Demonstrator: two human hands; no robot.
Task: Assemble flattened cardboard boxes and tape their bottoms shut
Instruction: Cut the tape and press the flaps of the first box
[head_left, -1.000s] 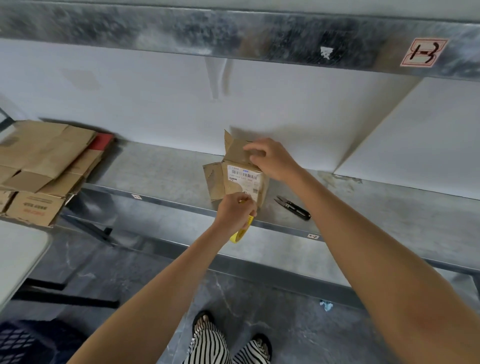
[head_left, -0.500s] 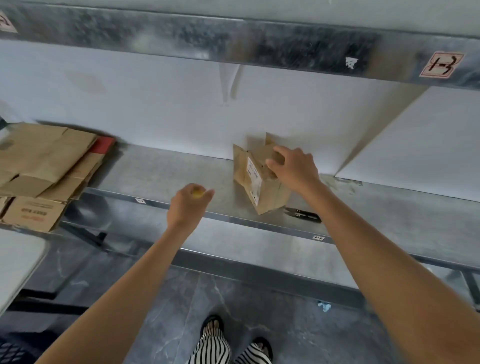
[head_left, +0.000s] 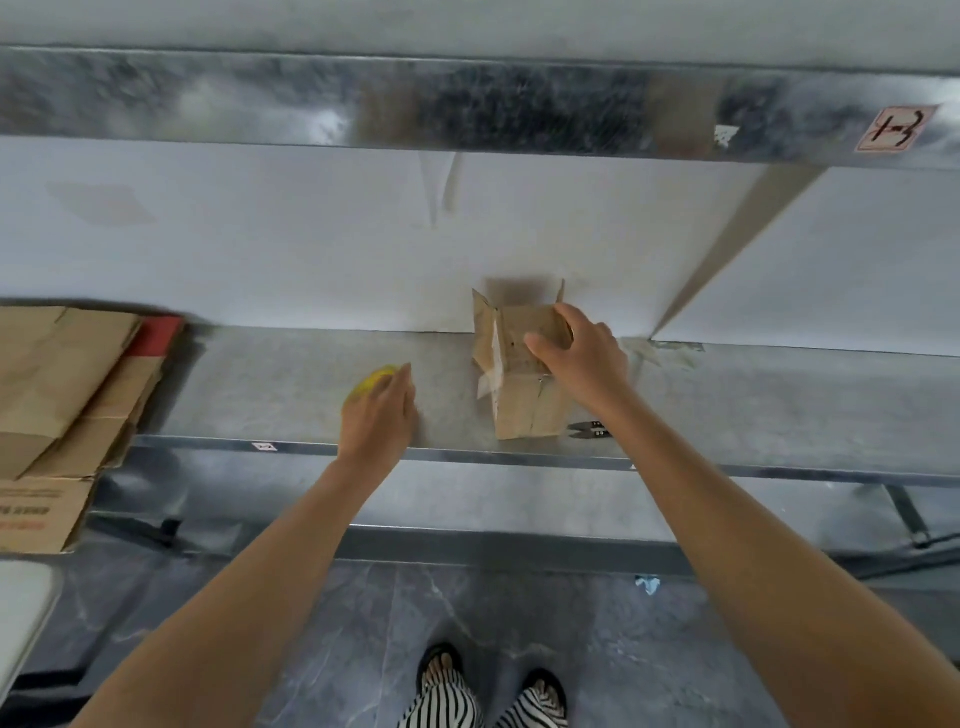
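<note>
far left, a stack of flattened boxes (head_left: 67, 389) lies on the left end of the metal shelf (head_left: 285, 384), hanging over its front edge, with a red sheet (head_left: 156, 335) peeking out at the back of the pile. below it, the rounded corner of a white table (head_left: 21, 613) shows.

moving in, the left hand (head_left: 376, 415) hovers low over the middle of the shelf, back of the hand up, fingers curled round a yellow tape roll (head_left: 371, 382) which pokes out past the fingertips. it's blurred, so whether the roll touches the shelf i cannot tell.

next, just right of centre, the small cardboard box (head_left: 519, 374) stands upright near the shelf's front edge. its top flaps are up towards the white wall, and a pale label runs down its left face. the right hand (head_left: 582, 364) is clamped on its top — thumb on the near face, fingers hooked over the upper edge.

tucked just beside the box's right bottom corner, right at the front edge, black snips (head_left: 589, 430) lie flat, partly hidden by the right forearm.

down below, striped trousers (head_left: 452, 696) and dark shoes stand on the grey floor, and a blue scrap (head_left: 647, 584) lies further right. up top right, a tag (head_left: 896, 129) marked 1-3 sits on the upper shelf beam.
</note>
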